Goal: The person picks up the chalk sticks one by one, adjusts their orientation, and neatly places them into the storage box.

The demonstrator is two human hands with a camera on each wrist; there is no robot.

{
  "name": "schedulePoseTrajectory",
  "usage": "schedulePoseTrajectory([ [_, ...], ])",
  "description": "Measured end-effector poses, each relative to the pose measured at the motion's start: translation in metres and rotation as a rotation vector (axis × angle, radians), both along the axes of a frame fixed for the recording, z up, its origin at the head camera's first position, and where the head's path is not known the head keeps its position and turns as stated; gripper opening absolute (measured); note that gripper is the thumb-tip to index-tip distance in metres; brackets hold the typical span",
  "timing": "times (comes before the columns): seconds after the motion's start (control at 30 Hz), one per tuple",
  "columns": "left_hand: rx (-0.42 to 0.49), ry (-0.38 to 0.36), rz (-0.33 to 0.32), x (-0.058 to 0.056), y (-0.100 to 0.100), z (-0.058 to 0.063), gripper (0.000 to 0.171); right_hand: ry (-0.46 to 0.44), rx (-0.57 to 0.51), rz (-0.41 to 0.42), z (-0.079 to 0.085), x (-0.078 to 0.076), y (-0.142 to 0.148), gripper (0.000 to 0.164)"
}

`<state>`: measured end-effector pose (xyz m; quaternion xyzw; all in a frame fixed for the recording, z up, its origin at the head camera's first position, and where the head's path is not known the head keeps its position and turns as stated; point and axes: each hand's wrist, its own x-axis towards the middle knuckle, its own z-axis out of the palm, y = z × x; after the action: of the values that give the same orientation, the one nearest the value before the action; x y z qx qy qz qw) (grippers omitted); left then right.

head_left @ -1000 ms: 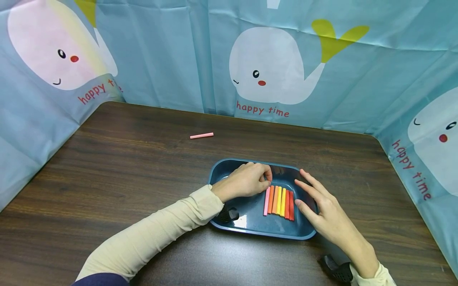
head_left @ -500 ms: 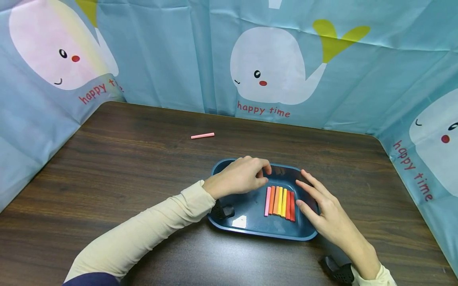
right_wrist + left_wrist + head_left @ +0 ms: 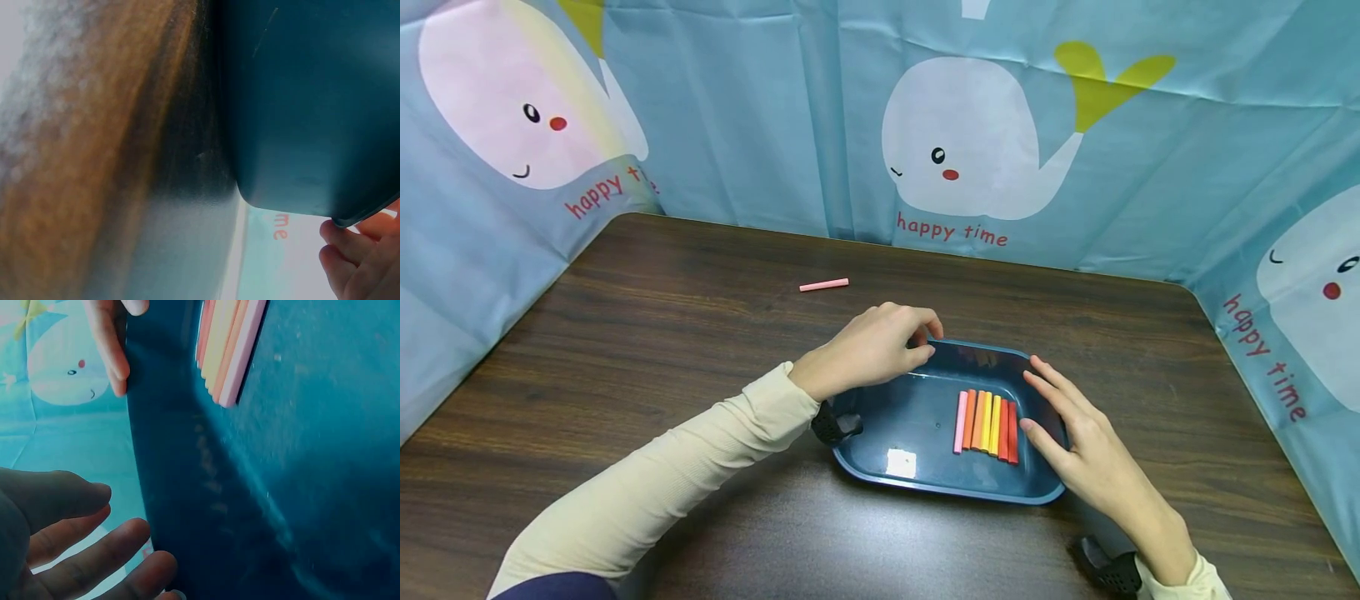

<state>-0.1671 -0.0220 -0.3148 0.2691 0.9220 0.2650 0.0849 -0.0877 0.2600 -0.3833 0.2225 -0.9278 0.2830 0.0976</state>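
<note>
A dark blue tray (image 3: 917,417) lies on the table. In its right half, a row of coloured chalk sticks (image 3: 987,425) lies side by side, pink at the left, then orange, yellow and red. My left hand (image 3: 868,350) hovers over the tray's far left rim, fingers loosely bent and holding nothing; the left wrist view shows gaps between its fingers (image 3: 119,550). At the tray's right end, my right hand (image 3: 1093,446) rests with spread fingers at the rim, its thumb on the inner side. The right wrist view shows its fingers (image 3: 350,250) touching the rim.
A single pink chalk stick (image 3: 824,285) lies on the dark wooden table (image 3: 700,333), beyond the tray and to its left. Behind the table hangs a light blue curtain (image 3: 760,125) printed with whales.
My left hand has moved left and away from the chalk row, from inside the tray up to its far left rim. The right hand and chalk sticks have stayed in place.
</note>
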Motion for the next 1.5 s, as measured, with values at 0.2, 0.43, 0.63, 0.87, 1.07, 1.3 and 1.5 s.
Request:
schedulePoseTrajectory([
  [0.2,0.031,0.032,0.023,-0.005,-0.014,0.006,0.021,-0.017,0.005,-0.006,0.003,0.0,-0.001,0.062],
  [0.43,0.053,0.045,0.05,-0.012,-0.026,0.004,0.02,-0.018,0.003,-0.004,0.001,0.0,0.0,0.062],
  [0.63,0.052,0.052,0.089,-0.017,-0.034,0.004,0.02,-0.015,0.007,-0.004,-0.002,-0.001,0.0,0.063],
  [0.87,0.049,0.038,0.142,-0.027,-0.048,0.004,0.022,-0.026,0.009,-0.009,0.001,-0.001,-0.001,0.062],
  [1.07,0.039,0.033,0.173,-0.038,-0.06,0.0,0.024,-0.02,0.003,-0.008,0.002,0.001,-0.002,0.061],
  [1.3,0.067,0.011,0.198,-0.053,-0.073,-0.005,0.024,-0.011,0.001,-0.006,0.002,0.001,-0.002,0.06],
  [1.5,0.06,0.009,0.214,-0.062,-0.081,-0.008,0.026,-0.013,0.0,0.0,0.001,0.001,-0.002,0.059],
])
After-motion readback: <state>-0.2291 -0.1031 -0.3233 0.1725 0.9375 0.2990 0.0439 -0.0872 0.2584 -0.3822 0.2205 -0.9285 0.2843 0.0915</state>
